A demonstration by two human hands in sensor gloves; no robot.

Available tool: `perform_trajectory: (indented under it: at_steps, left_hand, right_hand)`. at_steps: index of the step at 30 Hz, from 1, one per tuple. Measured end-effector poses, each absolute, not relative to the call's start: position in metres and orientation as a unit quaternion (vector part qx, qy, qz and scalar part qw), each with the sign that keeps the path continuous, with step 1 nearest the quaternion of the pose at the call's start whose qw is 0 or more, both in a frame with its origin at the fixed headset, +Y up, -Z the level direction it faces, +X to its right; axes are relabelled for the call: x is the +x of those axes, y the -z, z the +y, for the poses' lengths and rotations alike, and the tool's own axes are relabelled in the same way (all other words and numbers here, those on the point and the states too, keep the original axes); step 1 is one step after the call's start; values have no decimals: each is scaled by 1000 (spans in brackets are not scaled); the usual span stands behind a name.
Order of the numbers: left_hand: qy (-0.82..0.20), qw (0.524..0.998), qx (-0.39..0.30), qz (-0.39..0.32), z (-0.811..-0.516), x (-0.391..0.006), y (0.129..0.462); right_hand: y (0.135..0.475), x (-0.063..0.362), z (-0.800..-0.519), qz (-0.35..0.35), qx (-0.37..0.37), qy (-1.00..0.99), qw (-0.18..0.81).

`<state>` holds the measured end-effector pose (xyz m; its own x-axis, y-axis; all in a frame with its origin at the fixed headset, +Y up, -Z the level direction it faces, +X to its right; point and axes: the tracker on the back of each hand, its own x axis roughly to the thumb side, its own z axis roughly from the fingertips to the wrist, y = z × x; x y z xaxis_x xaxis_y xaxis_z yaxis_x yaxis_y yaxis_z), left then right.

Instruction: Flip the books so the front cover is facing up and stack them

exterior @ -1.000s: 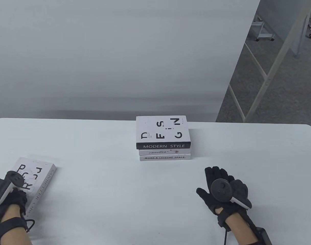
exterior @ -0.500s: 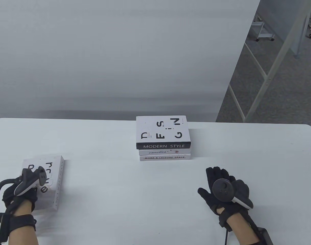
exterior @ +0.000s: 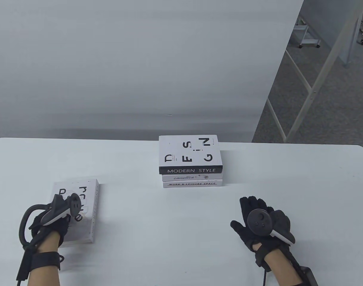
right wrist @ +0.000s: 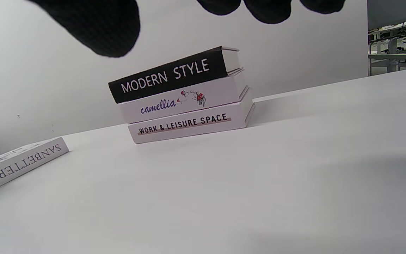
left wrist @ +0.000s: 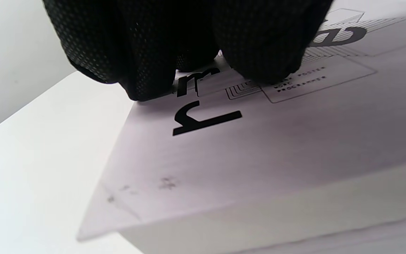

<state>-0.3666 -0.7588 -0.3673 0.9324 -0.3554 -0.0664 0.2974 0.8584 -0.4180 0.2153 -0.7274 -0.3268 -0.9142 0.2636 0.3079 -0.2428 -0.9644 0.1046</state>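
A stack of three books (exterior: 190, 161) stands at the table's far middle, the top one showing its "DESIGN" cover and "MODERN STYLE" spine; it also shows in the right wrist view (right wrist: 182, 98). A white book (exterior: 86, 193) with large black letters on its cover lies face up at the near left, its "SANBETTER" spine (right wrist: 23, 162) facing right. My left hand (exterior: 60, 222) holds this book at its near left part, fingers (left wrist: 259, 42) pressing on the cover (left wrist: 259, 148). My right hand (exterior: 254, 210) rests flat and empty on the table at the near right, fingers spread.
The white table (exterior: 169, 226) has its far edge just behind the stack, with a grey backdrop (exterior: 124, 74) beyond. A metal frame and carpeted floor (exterior: 324, 98) lie off the far right corner.
My left hand has moved the white book to the right and turned it so its spine runs away from me. The right hand and the stack have stayed put.
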Motion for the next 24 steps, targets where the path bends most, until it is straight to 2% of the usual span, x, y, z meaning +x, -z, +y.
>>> perform_trajectory:
  at_steps: [11,24]
  left_hand:
    - [227,960,-158,-31,-760,-271,361]
    - [204,964,-124,-120,-758,-169,341]
  right_hand:
    - [328,209,-737,55,170,-976,127]
    - [331,196,-744,66,183,-972,129]
